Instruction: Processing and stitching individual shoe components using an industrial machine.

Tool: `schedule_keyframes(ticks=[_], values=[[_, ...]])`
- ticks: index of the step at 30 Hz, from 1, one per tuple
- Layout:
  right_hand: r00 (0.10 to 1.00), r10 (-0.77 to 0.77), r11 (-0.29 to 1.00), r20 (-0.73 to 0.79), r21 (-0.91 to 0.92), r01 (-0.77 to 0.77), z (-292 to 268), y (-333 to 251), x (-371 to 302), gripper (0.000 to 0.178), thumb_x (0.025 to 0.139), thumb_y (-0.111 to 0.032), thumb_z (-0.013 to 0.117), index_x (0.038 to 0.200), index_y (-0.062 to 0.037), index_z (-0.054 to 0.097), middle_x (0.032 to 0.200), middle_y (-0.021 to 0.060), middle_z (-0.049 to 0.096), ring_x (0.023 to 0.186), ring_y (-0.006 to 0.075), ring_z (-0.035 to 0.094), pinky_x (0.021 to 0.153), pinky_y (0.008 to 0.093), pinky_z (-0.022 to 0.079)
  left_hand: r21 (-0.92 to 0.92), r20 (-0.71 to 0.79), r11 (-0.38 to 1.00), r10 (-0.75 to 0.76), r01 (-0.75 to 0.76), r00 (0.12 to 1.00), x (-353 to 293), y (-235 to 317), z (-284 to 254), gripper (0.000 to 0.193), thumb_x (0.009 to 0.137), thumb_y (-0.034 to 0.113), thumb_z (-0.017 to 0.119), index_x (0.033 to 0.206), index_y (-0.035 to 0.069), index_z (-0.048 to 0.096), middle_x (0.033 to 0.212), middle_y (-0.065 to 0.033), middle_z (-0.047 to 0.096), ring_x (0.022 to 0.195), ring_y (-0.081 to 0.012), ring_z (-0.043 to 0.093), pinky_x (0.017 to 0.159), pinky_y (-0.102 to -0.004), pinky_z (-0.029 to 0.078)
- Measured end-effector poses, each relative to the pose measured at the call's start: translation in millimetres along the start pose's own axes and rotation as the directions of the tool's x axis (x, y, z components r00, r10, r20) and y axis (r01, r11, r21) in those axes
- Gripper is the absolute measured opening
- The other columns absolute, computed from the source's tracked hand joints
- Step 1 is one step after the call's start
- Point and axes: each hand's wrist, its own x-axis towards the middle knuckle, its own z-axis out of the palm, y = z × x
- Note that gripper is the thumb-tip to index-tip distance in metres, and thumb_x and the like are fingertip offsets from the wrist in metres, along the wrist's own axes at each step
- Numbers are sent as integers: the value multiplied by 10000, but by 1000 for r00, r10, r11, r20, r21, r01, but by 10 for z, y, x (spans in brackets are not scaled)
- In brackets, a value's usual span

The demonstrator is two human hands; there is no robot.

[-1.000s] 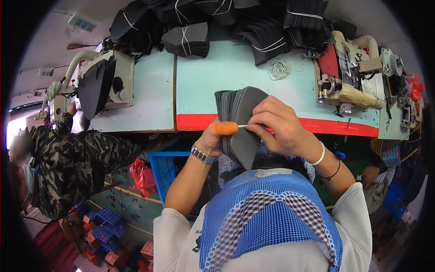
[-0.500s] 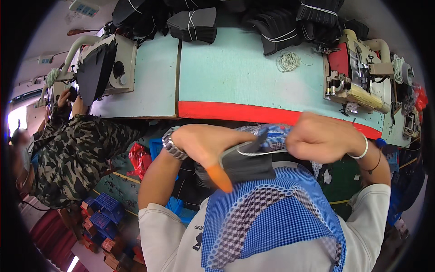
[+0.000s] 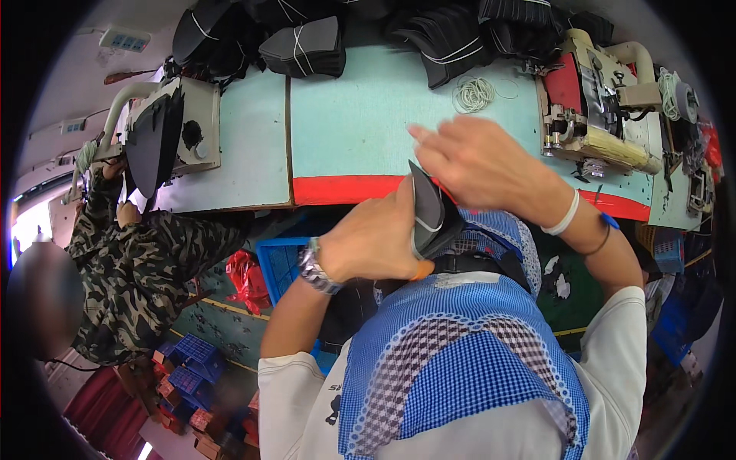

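My left hand [image 3: 372, 238] grips a stack of dark grey, curved flat pieces [image 3: 431, 203] upright in front of my apron. An orange cover shows on its thumb tip. White string [image 3: 432, 228] loops round the stack's near face. My right hand [image 3: 479, 165] is just above and to the right of the stack, its fingers bent and pointing left, a little blurred. The string end at its fingers is hidden in this picture; half a second ago it ran taut into that fist.
Tied stacks of dark pieces [image 3: 303, 47] line the back of the pale green table [image 3: 360, 115], near a coil of string [image 3: 474, 94]. Machines stand left [image 3: 188, 126] and right [image 3: 598, 115]. A co-worker in a camouflage sleeve [image 3: 153, 261] works at left. A blue crate [image 3: 276, 264] sits below the table.
The stack has turned from lying flat to upright and moved slightly right. My left hand turned with it. My right hand has swung up and left over the stack from its right side.
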Motion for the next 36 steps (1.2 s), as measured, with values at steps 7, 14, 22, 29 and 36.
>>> schedule_keyframes(ticks=[7, 14, 22, 29, 36], values=[[952, -31, 986, -306, 146, 79, -195, -16, 296, 648, 703, -235, 772, 1242, 57, 561, 1317, 247, 544, 1068, 297, 622, 938, 373, 501, 46, -325, 977, 211, -208, 922, 170, 61, 179, 816, 653, 238, 792, 1305, -67, 409, 1113, -236, 592, 1113, -372, 556, 951, -421, 461], [704, 703, -565, 95, 675, 474, 28, 33, -137, 619, 839, -279, 738, 1317, 34, 499, 1274, 201, 572, 1115, 221, 590, 930, 361, 477, -916, -326, -318, 240, -243, 914, 137, -248, 591, 788, 752, 277, 798, 1373, -15, 412, 1152, -228, 608, 1037, -307, 644, 901, -426, 538], [571, 724, -12, 387, 835, -551, 248, -485, -129, 305, 825, -230, 769, 979, 18, 680, 773, 9, 626, 682, 52, 543, 622, 210, 462, -909, -396, -14, -284, -416, 873, 453, -429, 576, 313, 911, 217, 682, 1120, 19, 558, 987, -63, 657, 847, -136, 662, 743, -288, 564], [591, 642, -319, 489, 870, -375, 261, -466, -215, 314, 892, -225, 704, 1010, 65, 683, 833, 58, 683, 727, 62, 588, 644, 209, 480, -935, -326, -68, -225, -348, 918, 458, -468, 532, 288, 919, 170, 652, 1151, 28, 554, 1000, -58, 650, 872, -133, 659, 765, -285, 562], [591, 675, -220, 442, 885, -411, 313, -529, -225, 311, 901, -230, 693, 963, 75, 690, 800, 48, 670, 747, 76, 582, 680, 243, 495, -910, -415, 118, -257, -399, 873, 443, -395, 429, 223, 892, 97, 655, 1082, 12, 573, 947, -59, 656, 809, -126, 656, 734, -285, 557]])
